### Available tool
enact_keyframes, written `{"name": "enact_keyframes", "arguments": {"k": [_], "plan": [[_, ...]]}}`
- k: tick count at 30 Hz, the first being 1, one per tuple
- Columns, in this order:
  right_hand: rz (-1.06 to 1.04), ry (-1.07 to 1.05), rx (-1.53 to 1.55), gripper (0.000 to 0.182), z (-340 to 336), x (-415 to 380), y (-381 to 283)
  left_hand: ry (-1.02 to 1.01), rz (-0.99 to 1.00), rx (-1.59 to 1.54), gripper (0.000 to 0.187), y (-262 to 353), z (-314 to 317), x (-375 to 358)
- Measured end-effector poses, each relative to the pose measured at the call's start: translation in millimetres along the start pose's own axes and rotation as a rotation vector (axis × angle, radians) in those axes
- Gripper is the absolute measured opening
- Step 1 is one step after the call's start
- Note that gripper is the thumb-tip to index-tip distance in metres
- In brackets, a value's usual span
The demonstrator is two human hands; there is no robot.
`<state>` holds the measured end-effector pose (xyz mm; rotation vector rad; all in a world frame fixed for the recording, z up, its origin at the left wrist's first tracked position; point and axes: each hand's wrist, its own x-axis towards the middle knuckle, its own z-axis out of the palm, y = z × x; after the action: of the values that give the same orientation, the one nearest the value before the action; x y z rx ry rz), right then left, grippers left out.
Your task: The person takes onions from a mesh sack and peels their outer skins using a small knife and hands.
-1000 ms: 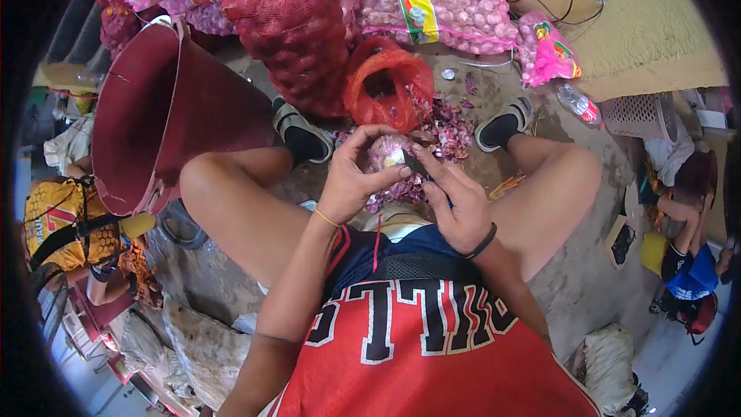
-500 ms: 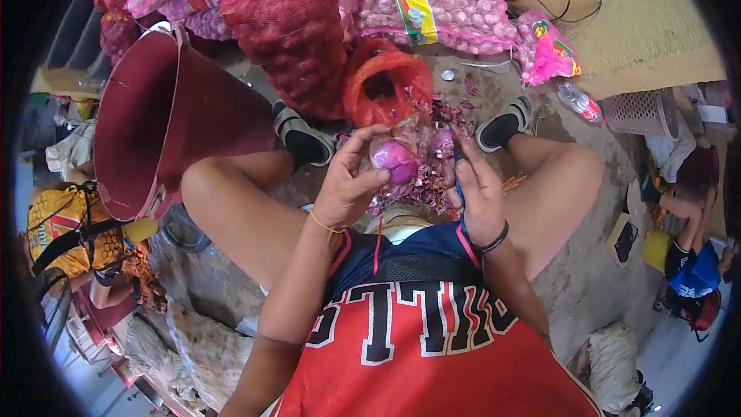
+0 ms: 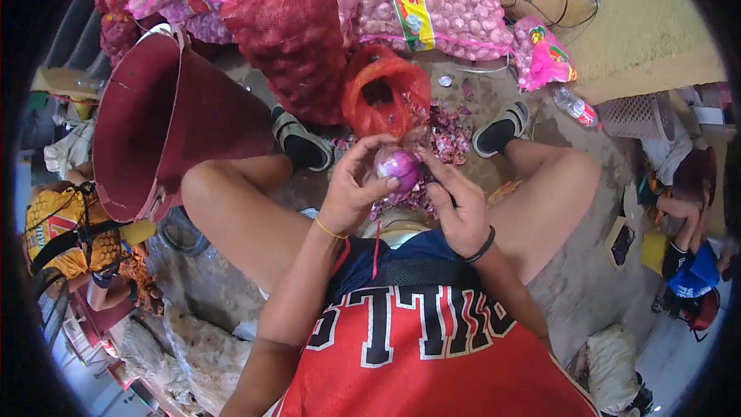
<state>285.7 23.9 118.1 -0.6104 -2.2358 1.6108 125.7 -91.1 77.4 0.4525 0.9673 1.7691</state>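
My left hand [image 3: 347, 189] is closed around a peeled, shiny purple red onion [image 3: 397, 168], held above the floor between my knees. My right hand [image 3: 461, 212] meets the onion's right side, its fingers curled and the fingertips touching it. Something small and dark shows at those fingers, but I cannot make out what it is. Loose purple onion skins [image 3: 448, 139] lie on the floor beyond and beneath the hands. Just past them, an orange-red mesh bag [image 3: 417, 120] stands with its mouth open.
A large maroon tub [image 3: 220, 108] lies tilted at left. Behind stand a full red mesh sack [image 3: 285, 46] and a pink sack of bulbs [image 3: 471, 23]. A plastic bottle [image 3: 575, 106] lies by a crate [image 3: 637, 117]. Another person [image 3: 73, 224] sits at far left, one more [image 3: 695, 270] at far right.
My right hand has come in from the right, and its fingers now touch the onion. The left hand has shifted slightly, still holding the onion.
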Motion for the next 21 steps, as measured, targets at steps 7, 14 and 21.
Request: {"name": "enact_keyframes", "arguments": {"k": [7,14,21], "plan": [[0.234,0.066,0.343,0.046,0.7,-10.3,2.0,0.036,-0.046,-0.215,0.068,8.7,9.6,-1.7],[-0.198,0.084,-0.156,0.05,2.8,-2.6,-0.8,0.031,0.05,-0.038,0.062,3.1,20.2,2.6],[-0.071,0.129,-0.1,0.038,2.0,-2.0,1.7,0.073,0.039,0.117,0.059,1.7,17.1,0.8]]}}
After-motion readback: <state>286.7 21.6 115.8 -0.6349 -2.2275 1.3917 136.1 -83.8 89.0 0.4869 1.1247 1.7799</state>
